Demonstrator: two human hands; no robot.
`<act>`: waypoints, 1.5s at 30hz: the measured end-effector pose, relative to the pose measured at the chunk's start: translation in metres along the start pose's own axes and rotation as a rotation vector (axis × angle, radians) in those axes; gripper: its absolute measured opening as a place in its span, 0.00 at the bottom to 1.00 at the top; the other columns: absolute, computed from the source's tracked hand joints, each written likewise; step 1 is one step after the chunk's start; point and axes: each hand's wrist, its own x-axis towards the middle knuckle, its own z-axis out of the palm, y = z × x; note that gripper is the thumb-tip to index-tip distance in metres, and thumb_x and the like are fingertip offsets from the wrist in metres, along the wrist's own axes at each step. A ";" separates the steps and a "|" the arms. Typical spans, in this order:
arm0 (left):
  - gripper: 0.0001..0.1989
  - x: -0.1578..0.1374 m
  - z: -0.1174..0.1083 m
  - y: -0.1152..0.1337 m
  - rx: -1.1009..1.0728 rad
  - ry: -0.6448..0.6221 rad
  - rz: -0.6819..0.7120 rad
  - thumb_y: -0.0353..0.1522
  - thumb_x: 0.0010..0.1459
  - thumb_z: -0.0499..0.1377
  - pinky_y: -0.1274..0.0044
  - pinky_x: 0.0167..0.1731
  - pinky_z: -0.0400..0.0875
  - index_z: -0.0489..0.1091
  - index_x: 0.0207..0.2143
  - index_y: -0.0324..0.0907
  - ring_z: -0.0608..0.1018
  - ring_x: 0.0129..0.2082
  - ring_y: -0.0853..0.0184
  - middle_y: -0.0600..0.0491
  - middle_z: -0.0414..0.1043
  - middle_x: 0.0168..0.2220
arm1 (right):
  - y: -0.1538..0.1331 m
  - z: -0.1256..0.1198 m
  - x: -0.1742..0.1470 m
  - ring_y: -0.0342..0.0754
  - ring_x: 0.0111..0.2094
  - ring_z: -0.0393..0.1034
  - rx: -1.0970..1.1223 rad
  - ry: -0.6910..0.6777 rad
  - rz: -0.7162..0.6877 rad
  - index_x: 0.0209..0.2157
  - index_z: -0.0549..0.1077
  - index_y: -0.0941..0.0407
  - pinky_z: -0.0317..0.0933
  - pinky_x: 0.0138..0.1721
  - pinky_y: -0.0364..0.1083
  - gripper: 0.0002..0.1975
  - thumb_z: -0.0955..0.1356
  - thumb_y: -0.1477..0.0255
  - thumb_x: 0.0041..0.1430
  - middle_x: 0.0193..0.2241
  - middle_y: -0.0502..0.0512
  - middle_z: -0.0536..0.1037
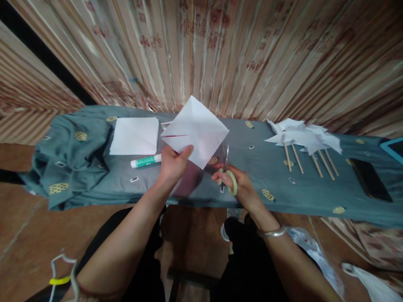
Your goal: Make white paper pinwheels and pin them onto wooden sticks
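Observation:
My left hand [175, 162] pinches a square sheet of white paper [201, 130] near its lower edge, thumb on top. The sheet is held up like a diamond, with crease lines and one slit running in from its left corner. In my right hand [238, 181] is a pair of scissors [232, 181] with pale green handles; the blades point up and away, just right of the sheet and apart from it. A glue stick [146, 161] with a green label lies left of my left hand, beside a stack of white paper squares [134, 136].
Several white paper pinwheels [302, 134] on wooden sticks lie on the right of the cloth-covered table [267, 176]. Farther right are a black phone [370, 179] and a blue-edged object [392, 149]. Bunched cloth [75, 155] covers the left end. A curtain [201, 54] hangs behind.

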 end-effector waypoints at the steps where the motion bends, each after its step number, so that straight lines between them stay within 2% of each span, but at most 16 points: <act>1: 0.14 0.002 -0.002 0.003 -0.009 0.010 0.024 0.36 0.44 0.67 0.71 0.42 0.72 0.73 0.32 0.37 0.79 0.37 0.61 0.49 0.78 0.34 | 0.003 0.002 -0.004 0.46 0.31 0.71 -0.012 -0.051 0.013 0.42 0.75 0.55 0.66 0.34 0.46 0.24 0.72 0.52 0.50 0.30 0.54 0.79; 5: 0.13 0.006 -0.005 0.014 0.027 0.061 0.082 0.35 0.44 0.66 0.73 0.42 0.72 0.73 0.34 0.38 0.77 0.40 0.61 0.48 0.77 0.34 | 0.013 0.012 -0.014 0.45 0.31 0.71 -0.060 -0.243 0.056 0.44 0.74 0.56 0.64 0.36 0.45 0.24 0.71 0.54 0.53 0.32 0.53 0.79; 9: 0.13 0.006 -0.005 0.010 0.057 0.038 0.114 0.35 0.46 0.66 0.73 0.42 0.72 0.73 0.33 0.38 0.77 0.39 0.61 0.48 0.77 0.34 | 0.016 0.016 -0.016 0.44 0.31 0.70 -0.068 -0.310 0.085 0.45 0.73 0.57 0.64 0.36 0.45 0.24 0.71 0.54 0.54 0.32 0.53 0.79; 13: 0.10 0.006 -0.006 0.000 0.110 -0.009 0.119 0.36 0.47 0.65 0.73 0.40 0.71 0.72 0.29 0.38 0.76 0.35 0.63 0.50 0.75 0.31 | 0.013 0.015 -0.014 0.44 0.31 0.68 -0.074 -0.302 0.086 0.44 0.73 0.57 0.62 0.36 0.45 0.24 0.70 0.53 0.54 0.32 0.52 0.77; 18: 0.08 0.000 -0.003 0.004 0.196 0.010 0.117 0.34 0.47 0.65 0.75 0.35 0.69 0.71 0.26 0.39 0.75 0.31 0.64 0.52 0.73 0.27 | 0.016 0.013 -0.011 0.44 0.30 0.66 -0.082 -0.270 0.105 0.43 0.74 0.57 0.60 0.32 0.44 0.24 0.70 0.52 0.53 0.29 0.51 0.76; 32: 0.08 0.001 0.001 -0.004 0.243 -0.010 0.231 0.34 0.47 0.64 0.73 0.38 0.71 0.71 0.27 0.38 0.77 0.33 0.63 0.51 0.75 0.28 | 0.020 0.014 -0.008 0.43 0.28 0.68 0.021 -0.249 0.134 0.42 0.75 0.58 0.63 0.32 0.43 0.24 0.72 0.54 0.50 0.29 0.52 0.76; 45: 0.08 -0.001 -0.001 0.003 0.299 -0.014 0.192 0.34 0.47 0.63 0.75 0.34 0.70 0.71 0.27 0.37 0.76 0.31 0.63 0.51 0.74 0.26 | 0.018 0.016 -0.008 0.42 0.25 0.68 0.054 -0.222 0.137 0.39 0.75 0.58 0.63 0.30 0.43 0.24 0.73 0.53 0.49 0.25 0.50 0.76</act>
